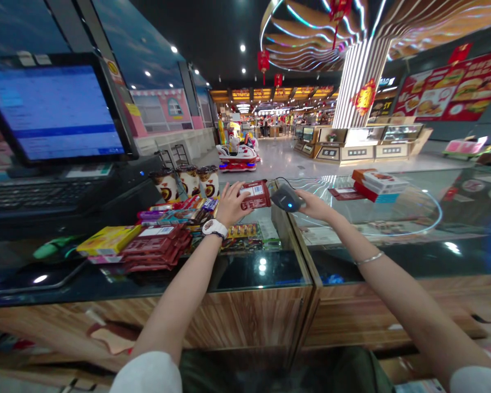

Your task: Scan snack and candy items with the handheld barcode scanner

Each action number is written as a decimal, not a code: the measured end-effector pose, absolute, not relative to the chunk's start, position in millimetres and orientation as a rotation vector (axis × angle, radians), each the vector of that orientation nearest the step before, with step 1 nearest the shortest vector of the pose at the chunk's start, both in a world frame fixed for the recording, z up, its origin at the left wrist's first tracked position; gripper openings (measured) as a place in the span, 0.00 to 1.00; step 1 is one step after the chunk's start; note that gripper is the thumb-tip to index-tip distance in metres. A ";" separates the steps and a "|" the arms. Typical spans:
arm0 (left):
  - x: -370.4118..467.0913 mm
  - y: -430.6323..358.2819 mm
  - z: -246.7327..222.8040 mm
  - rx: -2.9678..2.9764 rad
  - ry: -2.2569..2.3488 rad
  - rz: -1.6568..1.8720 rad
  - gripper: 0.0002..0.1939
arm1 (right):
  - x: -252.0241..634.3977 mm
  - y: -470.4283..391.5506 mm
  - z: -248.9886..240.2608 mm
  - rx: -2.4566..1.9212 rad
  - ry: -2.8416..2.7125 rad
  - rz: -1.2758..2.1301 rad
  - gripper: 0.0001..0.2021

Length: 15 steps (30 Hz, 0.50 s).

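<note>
My left hand (230, 205) grips a dark red snack packet (254, 195) with a white barcode label facing me, held above the glass counter. Close to the packet's right end is a black barcode scanner (285, 197) with a lit blue light, its handle in my right hand (314, 206). A stack of similar dark red packets (157, 245) lies on the counter left of my left forearm, beside a yellow box (109, 240). Another red packet (346, 194) rests on the right part of the counter, next to several boxes (379, 183).
A monitor (59, 112) and keyboard (36, 188) stand at the left. Several cups (189, 180) and colourful wrapped snacks (188, 210) sit beyond the packet stack. A pale cable (439, 210) curves over the right glass counter (413, 256). A green mouse (55, 247) lies at the left.
</note>
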<state>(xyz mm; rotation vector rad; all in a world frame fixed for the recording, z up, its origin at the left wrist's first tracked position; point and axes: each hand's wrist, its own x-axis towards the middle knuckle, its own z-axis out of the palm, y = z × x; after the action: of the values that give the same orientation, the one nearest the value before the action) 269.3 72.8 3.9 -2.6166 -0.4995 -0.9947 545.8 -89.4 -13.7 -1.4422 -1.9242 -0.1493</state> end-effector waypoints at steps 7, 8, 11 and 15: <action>269.0 71.8 4.0 -2.632 -0.496 -1.011 0.23 | 558.7 -101.6 2.6 -1.410 -1.727 -0.219 0.21; 269.0 72.0 3.7 -2.633 -0.496 -1.013 0.23 | 558.5 -103.6 4.0 -1.419 -1.723 -0.208 0.21; 268.9 73.3 2.3 -2.622 -0.490 -1.018 0.22 | 555.6 -107.6 5.7 -1.490 -1.721 -0.185 0.18; 267.6 76.0 0.7 -2.601 -0.503 -1.009 0.22 | 551.3 -109.7 5.6 -1.659 -1.702 -0.204 0.13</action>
<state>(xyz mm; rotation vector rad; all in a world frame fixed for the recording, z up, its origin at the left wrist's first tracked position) 267.6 76.0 0.7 -2.6008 -0.5030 -1.0093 551.3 -109.7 5.6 -1.6592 -1.7023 -0.2037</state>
